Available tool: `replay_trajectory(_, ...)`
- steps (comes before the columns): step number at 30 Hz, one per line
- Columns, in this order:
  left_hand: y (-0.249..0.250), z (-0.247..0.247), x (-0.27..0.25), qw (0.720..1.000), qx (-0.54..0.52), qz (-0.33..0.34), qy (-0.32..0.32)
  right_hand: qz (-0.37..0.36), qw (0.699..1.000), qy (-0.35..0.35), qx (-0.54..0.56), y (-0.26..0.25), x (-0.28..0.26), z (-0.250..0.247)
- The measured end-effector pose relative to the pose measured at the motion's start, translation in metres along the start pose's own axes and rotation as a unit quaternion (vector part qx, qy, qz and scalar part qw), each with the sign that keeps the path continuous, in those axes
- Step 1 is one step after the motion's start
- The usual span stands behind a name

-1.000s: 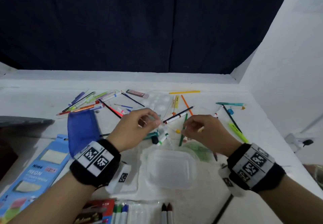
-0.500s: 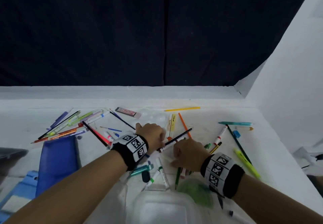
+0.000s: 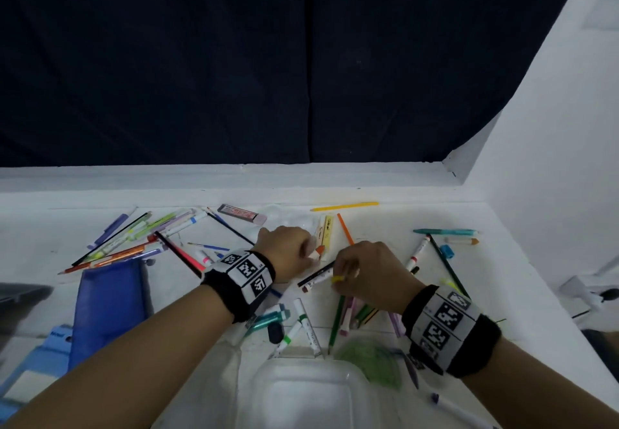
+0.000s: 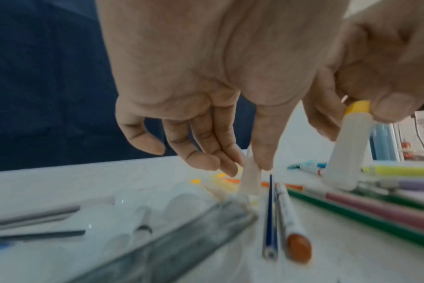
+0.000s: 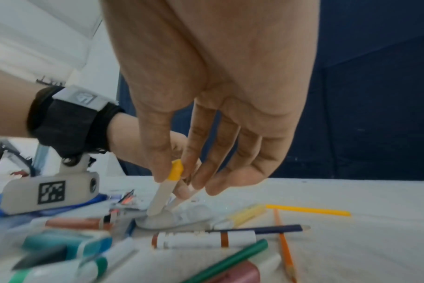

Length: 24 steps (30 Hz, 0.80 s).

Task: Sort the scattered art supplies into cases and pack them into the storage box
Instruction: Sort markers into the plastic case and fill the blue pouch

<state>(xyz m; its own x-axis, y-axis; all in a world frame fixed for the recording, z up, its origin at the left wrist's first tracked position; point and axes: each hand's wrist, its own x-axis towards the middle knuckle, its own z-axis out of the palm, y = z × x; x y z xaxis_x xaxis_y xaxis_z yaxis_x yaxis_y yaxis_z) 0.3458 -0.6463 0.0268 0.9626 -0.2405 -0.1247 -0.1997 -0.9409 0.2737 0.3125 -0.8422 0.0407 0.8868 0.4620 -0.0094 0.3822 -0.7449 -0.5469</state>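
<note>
Both hands reached farther up frame; right hand (image 3: 368, 271) pinches yellow-capped marker (image 5: 166, 188); left hand (image 3: 288, 251) pinches white marker (image 3: 315, 254); brown marker (image 5: 203, 239) lies below on tabletop (image 3: 502, 294)

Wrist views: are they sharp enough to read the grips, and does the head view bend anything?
Left wrist view: near supplies smear, fingertips still readable on a white piece. Right wrist view: foreground markers blur, but the right hand pinching the yellow-capped marker is clear. Head view: evenly lit; wide lens curves the table's far edge, lower corners soft.
</note>
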Motion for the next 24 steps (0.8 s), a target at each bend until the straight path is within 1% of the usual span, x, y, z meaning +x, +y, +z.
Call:
replay_trajectory(2, -0.001, -0.016, -0.016, 0.996, -0.081, 0.015, 0.04, -0.006, 0.999, 0.037, 0.025, -0.007, -0.008, -0.009)
replay_trajectory(4, -0.001, -0.033, -0.038, 0.983, -0.158, 0.036, 0.088, -0.011, 0.995, 0.074, 0.059, -0.018, -0.017, -0.019)
replay_trajectory(8, 0.002, -0.062, -0.095, 0.951, -0.237, 0.058, 0.189, -0.032, 0.978, 0.135, 0.159, -0.052, -0.043, -0.035)
replay_trajectory(11, 0.005, -0.074, -0.143, 0.922, -0.313, 0.074, 0.217, -0.043, 0.956, 0.162, 0.241, -0.076, -0.067, -0.038)
replay_trajectory(15, 0.006, -0.074, -0.206, 0.891, -0.39, 0.085, 0.215, -0.046, 0.944, 0.143, 0.294, -0.101, -0.097, -0.022)
replay_trajectory(18, 0.001, -0.059, -0.243, 0.879, -0.426, 0.072, 0.2, -0.041, 0.949, 0.089, 0.301, -0.114, -0.12, 0.003)
replay_trajectory(20, -0.004, -0.043, -0.264, 0.883, -0.43, 0.062, 0.178, -0.043, 0.948, 0.055, 0.31, -0.121, -0.136, 0.021)
replay_trajectory(24, -0.014, -0.004, -0.302, 0.905, -0.41, 0.03, 0.111, -0.034, 0.952, -0.006, 0.304, -0.133, -0.161, 0.054)
